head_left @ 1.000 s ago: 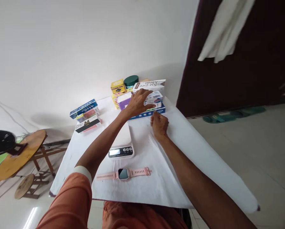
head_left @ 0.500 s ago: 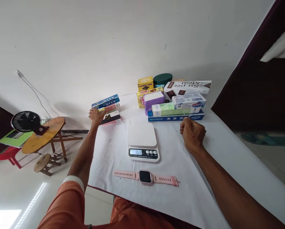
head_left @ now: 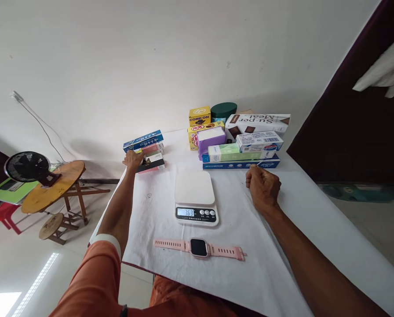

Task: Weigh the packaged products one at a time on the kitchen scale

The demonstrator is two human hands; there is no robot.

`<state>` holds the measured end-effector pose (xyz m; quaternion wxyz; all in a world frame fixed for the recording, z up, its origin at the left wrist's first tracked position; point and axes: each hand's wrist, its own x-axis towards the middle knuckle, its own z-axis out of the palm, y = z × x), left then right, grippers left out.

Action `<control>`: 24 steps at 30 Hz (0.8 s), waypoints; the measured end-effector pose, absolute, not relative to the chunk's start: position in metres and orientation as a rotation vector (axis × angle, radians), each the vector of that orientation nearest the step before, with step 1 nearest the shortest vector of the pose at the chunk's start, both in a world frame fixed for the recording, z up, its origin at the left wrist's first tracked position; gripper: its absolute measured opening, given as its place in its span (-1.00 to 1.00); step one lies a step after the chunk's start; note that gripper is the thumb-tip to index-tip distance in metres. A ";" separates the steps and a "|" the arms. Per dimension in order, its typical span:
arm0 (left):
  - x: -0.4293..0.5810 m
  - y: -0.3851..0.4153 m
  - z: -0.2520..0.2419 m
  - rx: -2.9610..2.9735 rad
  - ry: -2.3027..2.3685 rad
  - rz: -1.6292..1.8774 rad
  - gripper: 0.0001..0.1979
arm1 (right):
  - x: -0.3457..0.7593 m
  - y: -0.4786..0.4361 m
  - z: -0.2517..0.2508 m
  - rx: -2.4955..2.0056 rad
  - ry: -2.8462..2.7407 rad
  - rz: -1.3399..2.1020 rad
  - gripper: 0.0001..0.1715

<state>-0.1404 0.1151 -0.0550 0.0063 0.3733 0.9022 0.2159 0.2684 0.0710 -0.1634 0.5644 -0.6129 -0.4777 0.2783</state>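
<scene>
Watch (head_left: pixel 198 248): flat on desk (head_left: pixel 233 215). Scale (head_left: pixel 195 189): lit, midway. Right hand (head_left: pixel 264 187): curled into a fist beside the right boxes (head_left: pixel 241 152). Left hand (head_left: pixel 133 160): half spread at the left boxes (head_left: pixel 155 162); grip cannot be told. Boxes: already in two groups; the left group's handling seemingly unfinished.

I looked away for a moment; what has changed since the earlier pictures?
The left hand has moved leftward, from over the larger box group to the smaller box group; whether it grips a box is unclear. The right hand stayed fisted by the long blue box; the white scale and pink watch stayed put.
</scene>
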 end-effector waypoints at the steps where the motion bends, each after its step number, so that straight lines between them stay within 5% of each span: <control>1: -0.139 0.113 -0.054 1.184 2.830 0.680 -0.51 | 0.269 0.071 -0.163 -1.438 -1.129 0.658 -0.46; 16: -0.103 0.079 -0.025 1.952 2.804 0.968 -0.50 | 0.268 0.067 -0.152 -1.464 -1.183 0.639 -0.48; 24: -0.055 0.048 0.018 2.553 1.996 0.770 -0.46 | 0.268 0.069 -0.155 -1.416 -1.174 0.631 -0.49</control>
